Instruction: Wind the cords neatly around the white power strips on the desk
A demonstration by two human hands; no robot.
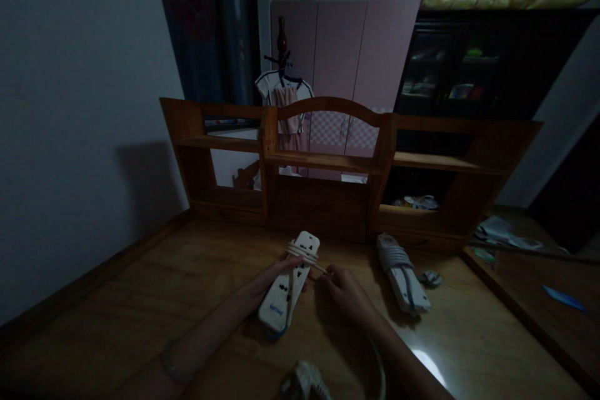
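Observation:
My left hand (282, 264) grips a white power strip (277, 304) around its middle, holding it tilted above the wooden desk. Several turns of its pale cord (302, 252) wrap around the strip's upper part, and one length runs down along its face. In my right hand (344, 287) the cord is pinched a short way to the right of the strip. The cord's slack passes below my right forearm toward the front. At the bottom edge lies a white plug (304, 381), partly cut off by the frame.
Another power strip (404, 281), wound with grey cord, lies on the desk (210, 287) to the right, its plug (431, 279) beside it. A wooden shelf unit (323, 165) stands along the back. At the far right, a lower wooden surface holds a blue item (562, 297).

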